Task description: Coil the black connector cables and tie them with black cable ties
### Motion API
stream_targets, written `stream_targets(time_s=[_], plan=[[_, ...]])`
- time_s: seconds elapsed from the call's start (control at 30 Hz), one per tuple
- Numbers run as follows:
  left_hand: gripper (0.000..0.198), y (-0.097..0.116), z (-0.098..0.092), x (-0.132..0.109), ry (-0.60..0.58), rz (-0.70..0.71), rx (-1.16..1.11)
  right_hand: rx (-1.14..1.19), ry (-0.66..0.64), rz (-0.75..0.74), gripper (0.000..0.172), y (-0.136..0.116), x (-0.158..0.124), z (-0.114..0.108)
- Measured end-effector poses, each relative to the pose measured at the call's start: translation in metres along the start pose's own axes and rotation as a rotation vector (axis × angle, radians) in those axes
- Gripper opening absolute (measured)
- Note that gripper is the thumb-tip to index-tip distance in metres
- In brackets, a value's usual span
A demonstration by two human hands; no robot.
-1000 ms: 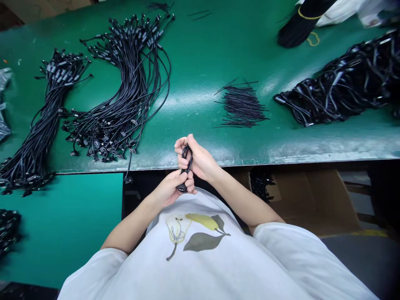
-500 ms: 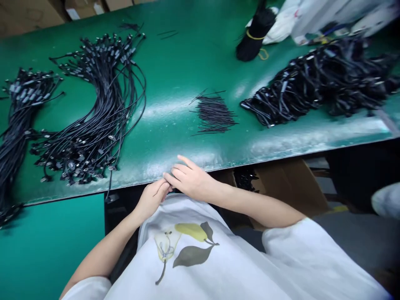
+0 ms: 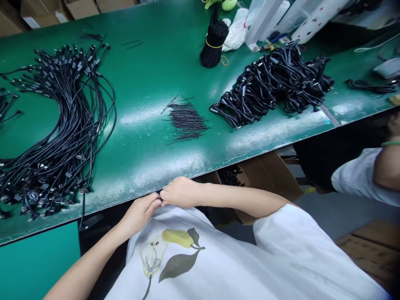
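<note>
My left hand (image 3: pixel 140 211) and my right hand (image 3: pixel 179 192) meet fingertip to fingertip just below the front edge of the green table (image 3: pixel 150 79), against my white shirt. Both hands are closed, fingers curled and pinched together. What they hold is hidden between them. A small heap of thin black ties (image 3: pixel 186 118) lies on the table straight beyond my hands. A fan of long black cables (image 3: pixel 62 125) spreads over the left of the table. A pile of coiled black cables (image 3: pixel 275 83) lies at the right.
A bundle of black ties bound with a yellow band (image 3: pixel 214 46) stands at the back, near plastic bags (image 3: pixel 265 16). A cardboard box (image 3: pixel 265 175) sits under the table's edge. Another person's arm and sleeve (image 3: pixel 368 171) show at the right.
The view swung right. The black cable loop, held up in both hands a second ago, is out of sight. My hands dropped below the table edge and my right fingers curled shut.
</note>
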State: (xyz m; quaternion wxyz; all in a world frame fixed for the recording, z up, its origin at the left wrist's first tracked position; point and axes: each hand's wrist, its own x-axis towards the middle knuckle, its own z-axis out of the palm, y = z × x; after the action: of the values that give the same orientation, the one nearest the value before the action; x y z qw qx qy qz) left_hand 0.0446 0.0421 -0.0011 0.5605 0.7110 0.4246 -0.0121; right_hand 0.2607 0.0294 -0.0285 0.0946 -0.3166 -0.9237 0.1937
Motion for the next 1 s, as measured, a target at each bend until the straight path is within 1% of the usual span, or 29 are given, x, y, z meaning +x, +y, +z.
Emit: stream_targets(time_s=[0.03,0.07,0.1,0.13,0.17,0.2,0.23,0.27,0.3,0.37,0.43,0.5,0.57,0.63,0.67,0.7,0.73,0.8,0.83,0.87,0.9,0.97,1.0], plan=[[0.031,0.0,-0.002,0.001,0.004,-0.025,-0.05,0.058,0.062,0.018,0.042,0.012,-0.007,-0.009],[0.033,-0.001,-0.004,0.002,0.02,-0.055,-0.123,0.091,0.154,0.081,0.041,0.028,-0.016,-0.019],[0.034,-0.002,-0.005,0.003,0.052,-0.08,-0.218,0.085,0.266,0.195,0.04,0.046,-0.026,-0.03],[0.035,-0.003,-0.006,0.004,0.096,-0.096,-0.329,0.033,0.384,0.361,0.04,0.066,-0.037,-0.039],[0.036,-0.003,-0.005,0.005,0.141,-0.101,-0.444,-0.054,0.475,0.546,0.04,0.085,-0.047,-0.047],[0.036,-0.003,-0.005,0.007,0.181,-0.097,-0.55,-0.14,0.512,0.693,0.04,0.104,-0.056,-0.052],[0.036,-0.002,-0.003,0.008,0.212,-0.093,-0.638,-0.206,0.52,0.796,0.038,0.121,-0.063,-0.053],[0.036,0.0,-0.001,0.01,0.235,-0.09,-0.701,-0.249,0.501,0.849,0.036,0.134,-0.068,-0.053],[0.037,0.002,0.001,0.011,0.247,-0.086,-0.739,-0.274,0.482,0.872,0.033,0.144,-0.071,-0.05],[0.038,0.007,0.005,0.014,0.278,-0.071,-0.775,-0.309,0.478,0.901,0.027,0.154,-0.072,-0.044],[0.038,0.011,0.007,0.016,0.319,-0.054,-0.807,-0.345,0.487,0.951,0.026,0.154,-0.072,-0.041],[0.038,0.013,0.008,0.017,0.356,-0.039,-0.864,-0.355,0.511,0.986,0.027,0.149,-0.071,-0.043],[0.036,0.016,0.01,0.018,0.37,-0.026,-0.933,-0.353,0.595,0.987,0.029,0.137,-0.069,-0.047],[0.034,0.02,0.014,0.021,0.356,-0.009,-1.007,-0.301,0.72,0.94,0.027,0.115,-0.059,-0.047],[0.033,0.023,0.016,0.023,0.34,0.005,-1.042,-0.227,0.761,0.884,0.025,0.1,-0.05,-0.043],[0.033,0.026,0.018,0.025,0.326,0.025,-1.077,-0.114,0.769,0.808,0.023,0.083,-0.04,-0.038],[0.036,0.029,0.02,0.027,0.314,0.048,-1.107,0.027,0.747,0.716,0.021,0.064,-0.029,-0.03],[0.044,0.031,0.021,0.032,0.314,0.095,-1.146,0.298,0.66,0.551,0.02,0.027,-0.008,-0.014],[0.046,0.031,0.021,0.034,0.33,0.11,-1.146,0.376,0.628,0.501,0.02,0.01,0.0,-0.006],[0.046,0.028,0.019,0.035,0.351,0.119,-1.127,0.39,0.613,0.478,0.021,-0.004,0.006,0.001],[0.046,0.025,0.018,0.035,0.379,0.122,-1.092,0.335,0.615,0.471,0.023,-0.015,0.011,0.005],[0.045,0.016,0.014,0.032,0.428,0.115,-0.953,0.081,0.624,0.428,0.025,-0.026,0.017,0.008],[0.045,0.011,0.012,0.03,0.435,0.103,-0.849,-0.059,0.616,0.358,0.026,-0.028,0.018,0.005]])
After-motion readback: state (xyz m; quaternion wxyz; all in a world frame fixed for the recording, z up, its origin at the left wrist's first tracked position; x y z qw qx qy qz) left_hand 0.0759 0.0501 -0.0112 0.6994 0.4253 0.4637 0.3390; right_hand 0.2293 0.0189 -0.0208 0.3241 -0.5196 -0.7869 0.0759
